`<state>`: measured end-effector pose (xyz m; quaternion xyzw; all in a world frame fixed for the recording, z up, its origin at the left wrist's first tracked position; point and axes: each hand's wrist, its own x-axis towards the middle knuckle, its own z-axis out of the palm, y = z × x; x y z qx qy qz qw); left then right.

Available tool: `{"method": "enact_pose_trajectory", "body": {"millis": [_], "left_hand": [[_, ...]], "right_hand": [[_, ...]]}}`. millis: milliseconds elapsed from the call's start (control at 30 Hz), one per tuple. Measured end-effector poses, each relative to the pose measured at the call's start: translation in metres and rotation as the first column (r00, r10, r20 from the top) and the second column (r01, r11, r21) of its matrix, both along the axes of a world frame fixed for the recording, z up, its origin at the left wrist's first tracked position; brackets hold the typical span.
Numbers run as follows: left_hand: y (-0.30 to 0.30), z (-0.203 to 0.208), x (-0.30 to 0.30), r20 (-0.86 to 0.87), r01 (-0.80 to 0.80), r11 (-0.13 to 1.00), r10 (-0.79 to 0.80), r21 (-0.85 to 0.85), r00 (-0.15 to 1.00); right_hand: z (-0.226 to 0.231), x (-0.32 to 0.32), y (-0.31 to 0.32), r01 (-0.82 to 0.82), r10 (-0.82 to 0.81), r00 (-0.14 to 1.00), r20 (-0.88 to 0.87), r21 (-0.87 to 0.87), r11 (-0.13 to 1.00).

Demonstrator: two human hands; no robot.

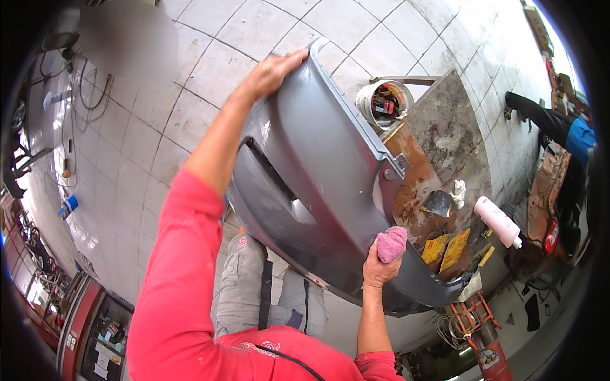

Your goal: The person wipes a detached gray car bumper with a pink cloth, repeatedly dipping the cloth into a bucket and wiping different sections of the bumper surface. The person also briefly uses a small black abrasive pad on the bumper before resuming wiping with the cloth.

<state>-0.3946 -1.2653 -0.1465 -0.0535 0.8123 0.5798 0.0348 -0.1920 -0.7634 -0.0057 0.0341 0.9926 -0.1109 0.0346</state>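
Note:
A dark grey car bumper (337, 152) stretches slantwise in front of me, with a long slot in its face and a flange along its far edge. My left hand (273, 73) grips its upper end, fingers over the rim. Lower right, my right hand (381, 270) is closed on a bunched pink cloth (392, 244), against the bumper near its lower right end. How firmly the cloth presses on the surface cannot be made out.
Behind the bumper stands a stained worktable (448, 120) with yellow sheets (454, 253) and a dark scraper-like piece (438, 203). A pinkish-white bottle (495, 219) lies tilted at its right. A white bucket (365, 101) holds tools. An orange-red jack-like frame (489, 349) stands lower right.

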Motion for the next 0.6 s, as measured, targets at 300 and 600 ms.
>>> {"method": "enact_pose_trajectory", "body": {"millis": [300,600], "left_hand": [[0.041,0.019,-0.002,0.016,-0.099,0.825,0.130,-0.557,0.991],[0.146,0.105,0.111,-0.228,0.069,0.724,-0.304,-0.686,0.925]], "right_hand": [[0.000,-0.006,-0.007,-0.003,0.002,1.000,-0.006,-0.047,0.999],[0.007,-0.010,-0.008,-0.009,0.004,0.996,-0.094,-0.057,0.998]]}}
